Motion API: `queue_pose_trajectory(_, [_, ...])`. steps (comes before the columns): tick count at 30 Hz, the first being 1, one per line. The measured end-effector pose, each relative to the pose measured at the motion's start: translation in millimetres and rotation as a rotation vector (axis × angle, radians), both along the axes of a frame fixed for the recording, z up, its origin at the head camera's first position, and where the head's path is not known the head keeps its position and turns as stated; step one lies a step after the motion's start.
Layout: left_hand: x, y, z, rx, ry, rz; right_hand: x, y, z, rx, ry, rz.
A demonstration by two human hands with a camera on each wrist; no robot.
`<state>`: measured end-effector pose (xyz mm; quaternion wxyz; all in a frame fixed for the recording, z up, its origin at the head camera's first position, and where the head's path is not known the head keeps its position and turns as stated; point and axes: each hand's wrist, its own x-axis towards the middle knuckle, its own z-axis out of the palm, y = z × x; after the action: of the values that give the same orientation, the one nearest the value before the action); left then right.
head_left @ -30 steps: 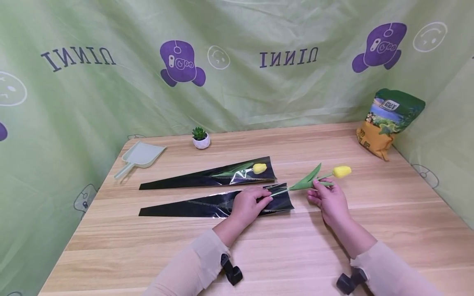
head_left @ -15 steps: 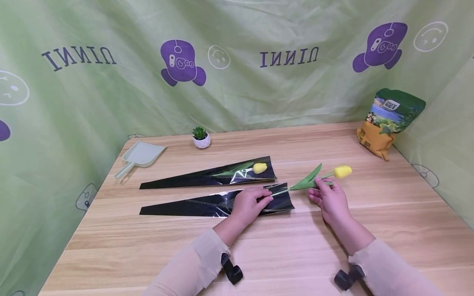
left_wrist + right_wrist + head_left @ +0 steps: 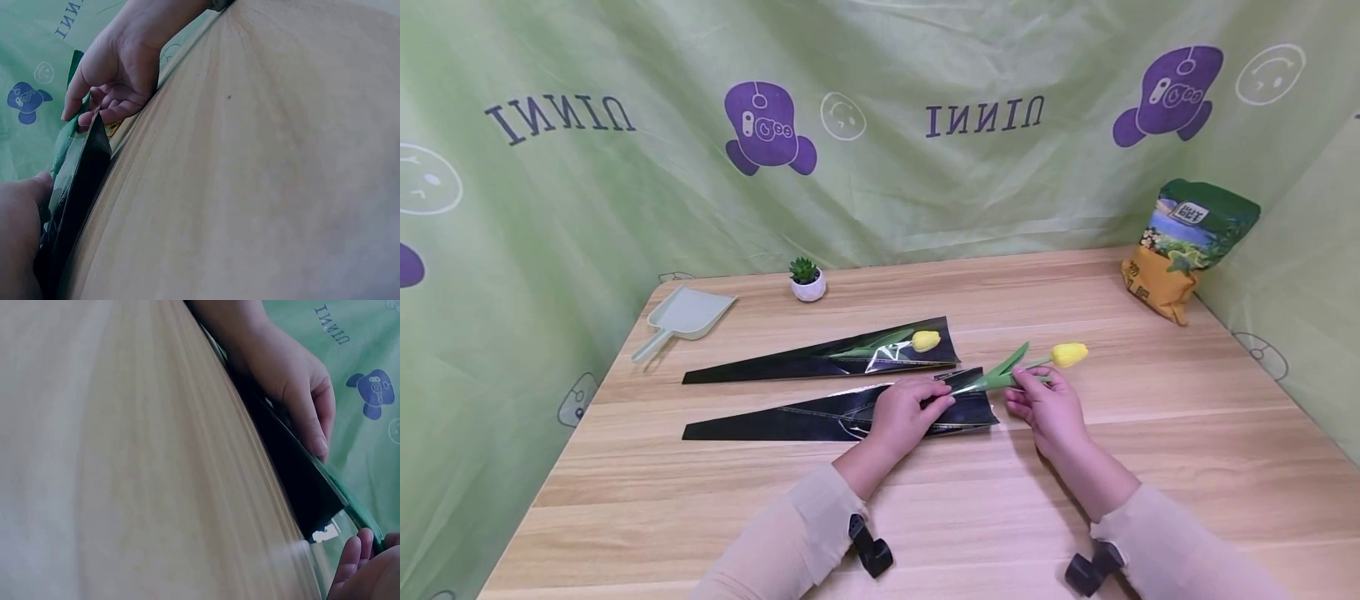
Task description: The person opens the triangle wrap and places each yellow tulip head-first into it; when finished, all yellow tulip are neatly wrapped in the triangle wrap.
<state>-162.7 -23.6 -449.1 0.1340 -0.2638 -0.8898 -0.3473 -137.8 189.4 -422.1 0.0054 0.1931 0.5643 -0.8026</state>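
Note:
My right hand [image 3: 1051, 408] pinches a yellow artificial tulip [image 3: 1069, 355] by its stem and leaves, just below the bloom. The tulip's lower stem runs into the wide mouth of a black flower sleeve [image 3: 752, 425] with a clear front. At that mouth my left hand [image 3: 910, 417] grips the sleeve, thumb and fingers close to the stem. In the right wrist view the left thumb [image 3: 320, 447] lies on the sleeve's upper edge. A second black sleeve [image 3: 760, 364] lies behind, with another yellow tulip [image 3: 926, 341] inside it.
A pale green dustpan [image 3: 692, 313] lies at the back left of the wooden table [image 3: 940, 517]. Near the back edge stands a small potted succulent [image 3: 807, 283]. A green and orange bag [image 3: 1191, 250] leans at the back right corner. Printed green cloth [image 3: 880, 200] hangs behind.
My right hand has moved left with the tulip, and the leaves now overlap the front sleeve's mouth. The left hand has stayed almost in place.

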Motion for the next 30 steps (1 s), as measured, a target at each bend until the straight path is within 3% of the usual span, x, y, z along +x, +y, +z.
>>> queue_pose_trajectory(7, [1.1, -0.5, -0.8, 0.017, 0.01, 0.003, 5.2, -7, -0.3, -0.01, -0.019, 0.046])
queue_pose_trajectory(15, [2.2, -1.0, -1.1, 0.006, 0.002, 0.004, 8.9, 0, 2.8, -0.067, 0.015, 0.082])
queue_pose_trajectory(24, [1.3, -0.8, -1.5, 0.004, -0.015, -0.005, 11.4, 23, 4.7, -0.142, 0.103, 0.134])
queue_pose_trajectory(30, [-1.5, -0.3, 0.3, 0.006, -0.002, -0.012, 8.2, 48, 8.9, -0.096, 0.13, 0.244])
